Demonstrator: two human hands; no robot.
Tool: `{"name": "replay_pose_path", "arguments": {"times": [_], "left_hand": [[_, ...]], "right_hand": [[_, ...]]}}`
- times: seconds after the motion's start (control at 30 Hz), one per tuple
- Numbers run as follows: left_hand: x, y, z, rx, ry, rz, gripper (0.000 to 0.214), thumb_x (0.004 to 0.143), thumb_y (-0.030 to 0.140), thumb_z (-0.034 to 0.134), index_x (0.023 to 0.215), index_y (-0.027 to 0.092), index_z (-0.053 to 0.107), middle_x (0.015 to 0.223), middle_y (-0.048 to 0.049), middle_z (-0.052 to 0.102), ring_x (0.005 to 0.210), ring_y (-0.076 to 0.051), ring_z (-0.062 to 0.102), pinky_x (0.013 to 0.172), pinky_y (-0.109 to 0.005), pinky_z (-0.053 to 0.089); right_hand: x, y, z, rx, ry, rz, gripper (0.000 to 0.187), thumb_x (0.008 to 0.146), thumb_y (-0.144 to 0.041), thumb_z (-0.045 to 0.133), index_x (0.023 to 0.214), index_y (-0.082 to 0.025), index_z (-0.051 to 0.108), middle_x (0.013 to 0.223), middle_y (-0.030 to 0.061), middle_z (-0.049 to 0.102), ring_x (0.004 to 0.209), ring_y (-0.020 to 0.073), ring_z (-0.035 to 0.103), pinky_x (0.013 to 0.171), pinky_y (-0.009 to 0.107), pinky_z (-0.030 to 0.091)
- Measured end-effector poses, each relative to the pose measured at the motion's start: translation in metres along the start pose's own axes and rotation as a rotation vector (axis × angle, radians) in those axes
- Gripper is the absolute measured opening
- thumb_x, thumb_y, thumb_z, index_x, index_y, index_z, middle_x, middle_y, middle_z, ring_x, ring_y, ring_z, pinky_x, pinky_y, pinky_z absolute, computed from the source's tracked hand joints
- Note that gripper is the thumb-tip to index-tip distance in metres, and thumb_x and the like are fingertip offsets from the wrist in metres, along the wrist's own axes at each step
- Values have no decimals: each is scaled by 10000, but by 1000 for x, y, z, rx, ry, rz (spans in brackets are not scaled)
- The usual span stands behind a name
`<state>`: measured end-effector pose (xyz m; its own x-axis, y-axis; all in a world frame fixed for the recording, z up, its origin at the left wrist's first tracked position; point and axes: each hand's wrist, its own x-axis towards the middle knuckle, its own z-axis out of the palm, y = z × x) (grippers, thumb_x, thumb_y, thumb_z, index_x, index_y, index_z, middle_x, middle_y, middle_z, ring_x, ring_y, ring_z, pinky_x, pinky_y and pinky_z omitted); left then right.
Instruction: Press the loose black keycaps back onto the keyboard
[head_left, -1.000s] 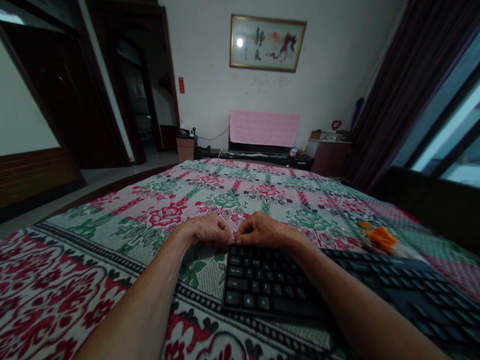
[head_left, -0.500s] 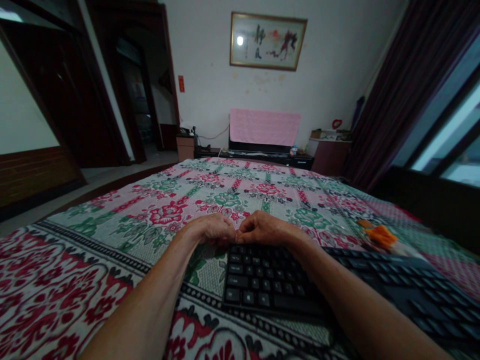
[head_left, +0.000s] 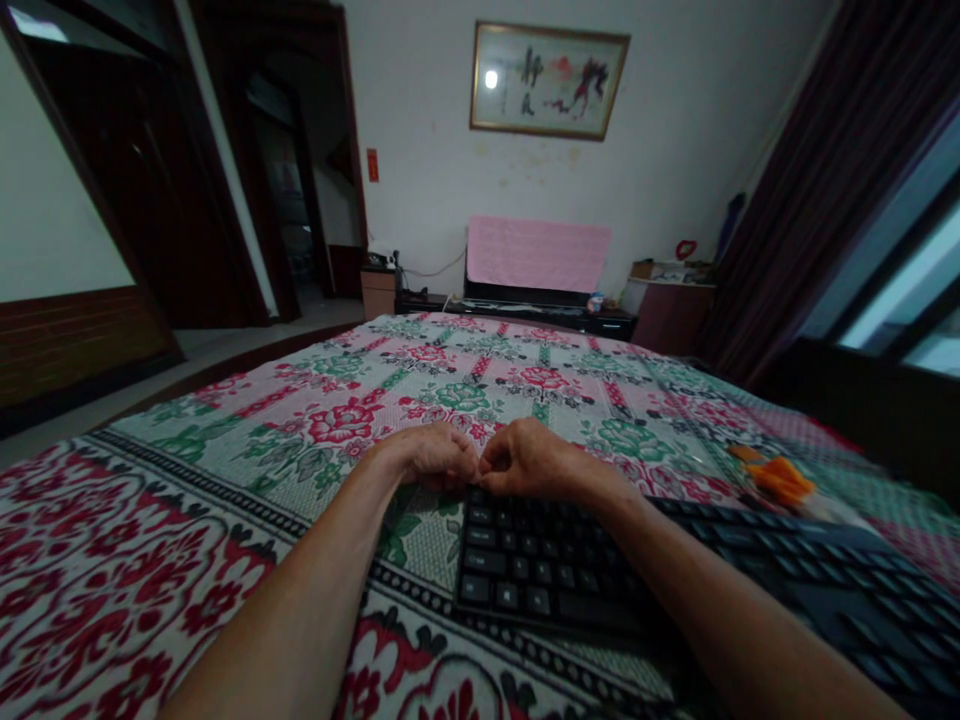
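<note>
A black keyboard (head_left: 555, 570) lies on the flowered bedspread (head_left: 442, 395), partly covered by my right forearm. At its far left corner my two hands meet, fingertips close together. My left hand (head_left: 437, 455) is closed, its fingers curled just beyond the keyboard's edge. My right hand (head_left: 529, 460) pinches thumb against fingers over the top row of keys. Whatever lies between the fingertips is too small or too hidden to make out.
An orange cloth (head_left: 780, 482) lies on the bed beyond the keyboard's right part, next to a small brown piece (head_left: 744, 453). Past the bed's far end stands a low black cabinet (head_left: 555, 318) with a pink cloth (head_left: 538, 252) draped over a screen-shaped object.
The whole view has shifted slightly, so the room and bed appear a little further right. Both hands keep nearly the same pose at the keyboard's corner.
</note>
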<state>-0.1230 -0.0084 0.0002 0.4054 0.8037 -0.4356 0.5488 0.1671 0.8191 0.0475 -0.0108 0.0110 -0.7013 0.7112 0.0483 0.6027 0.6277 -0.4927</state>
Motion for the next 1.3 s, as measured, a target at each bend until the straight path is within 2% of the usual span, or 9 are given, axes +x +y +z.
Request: {"name": "replay_pose_path", "arguments": {"times": [0.13,0.6,0.93,1.2,1.3], "left_hand": [[-3,-4,-3,-69,-41,58,185,510,264,597,658,158,565,521,36,516,474,-68,464,443,-182,327],[0,-4,-2,-29,6,21,142,512,234,575,628,154,563,520,27,519,475,-76,478,435,-182,349],[2,-4,-2,-34,-19,17,169,510,259,579,645,163,549,512,29,512,448,-78,467,424,-190,341],[1,-2,-1,-26,-22,7,122,525,200,546,639,159,555,519,26,508,448,-70,458,428,-187,332],[-1,-2,-2,-29,-23,12,177,527,245,580,684,163,567,529,22,519,460,-75,468,433,-188,338]], "right_hand": [[-2,2,-1,40,-35,-23,199,608,-241,471,640,-113,621,526,-19,483,470,56,371,414,168,264],[-2,6,1,130,-59,-9,207,606,-213,472,702,-114,626,553,-20,504,470,53,364,411,165,256],[-1,9,0,109,-68,-50,174,595,-189,462,659,-116,606,555,-23,487,469,50,344,413,168,259],[-1,11,2,78,-41,-44,195,619,-245,462,648,-118,607,543,-21,475,476,57,359,408,171,261],[-1,11,2,72,-40,-45,194,616,-243,471,662,-120,614,539,-19,481,478,59,366,409,172,266]]}}
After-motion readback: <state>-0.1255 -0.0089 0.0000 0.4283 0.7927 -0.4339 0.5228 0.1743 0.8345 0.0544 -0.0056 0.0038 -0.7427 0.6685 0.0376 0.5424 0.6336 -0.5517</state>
